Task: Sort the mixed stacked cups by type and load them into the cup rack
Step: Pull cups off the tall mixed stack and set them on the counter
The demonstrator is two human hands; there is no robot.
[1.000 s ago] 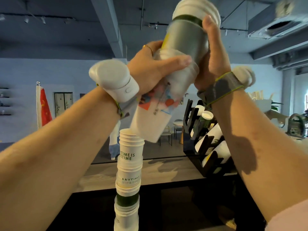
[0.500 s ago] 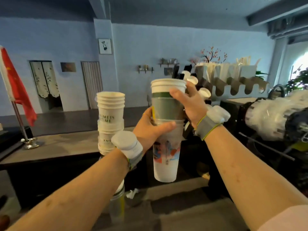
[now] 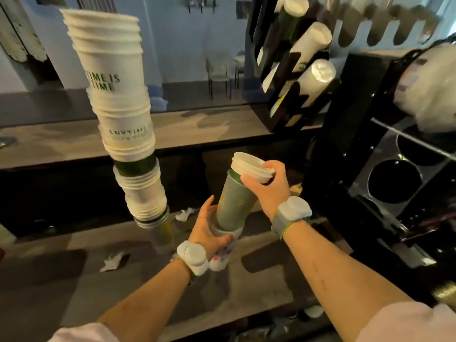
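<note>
mixed stacked cups, a tall column of white paper cups (image 3: pixel 118 107) with green lettering and a dark green band partway down, lean from ten o'clock toward the centre of the view; the column's foot stands on the lower grey work surface (image 3: pixel 148 292), blurred there. a second, shorter bundle is held just below centre, tilted with its top toward one o'clock: a grey-green paper cup (image 3: pixel 234 201) with layered white rims (image 3: pixel 249 166), nested in a white cup with coloured print (image 3: pixel 222 254).

the left hand (image 3: pixel 207 230) wraps its fingers round the printed white cup, thumb lying up along the grey-green one. the right hand (image 3: pixel 269 188) grips the white rims, fingers curled over the top edge and thumb on the near side. each wrist bears a white padded device, left (image 3: pixel 193 255) and right (image 3: pixel 294 209).

at one o'clock a black slotted cup rack (image 3: pixel 253 45) sits on the long grey counter (image 3: pixel 197 129), with white-bottomed cup stacks (image 3: pixel 318 77) lying slanted in its slots. at three o'clock stands a black unit with round holes (image 3: pixel 394 181), and a bulging clear plastic bag (image 3: pixel 424 77) above it. crumpled white paper scraps lie on the work surface at seven o'clock (image 3: pixel 113 261) and just left of the left hand (image 3: pixel 183 214).
</note>
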